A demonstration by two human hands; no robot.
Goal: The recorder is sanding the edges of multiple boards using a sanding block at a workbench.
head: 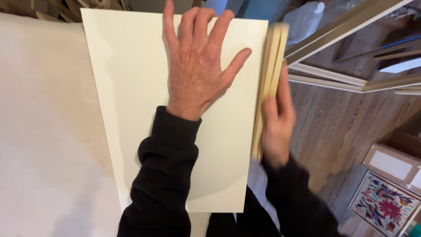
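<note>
Pale worktop [39, 131]: cream board [131, 87] lengthwise away, left hand [197, 66] flat.

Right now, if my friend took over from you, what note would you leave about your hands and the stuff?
Left hand: flat, fingers spread, pressing on the cream board.
Right hand: blurred, gripping the pale wooden strips at the board's right edge.
Board lies on the white table; strips stand on edge along its side.
Done: board and strips are side by side.
Left: whether the strips are lined up or fixed to the board cannot be told.
Nearby: more frame pieces and a flowered picture on the floor.
</note>
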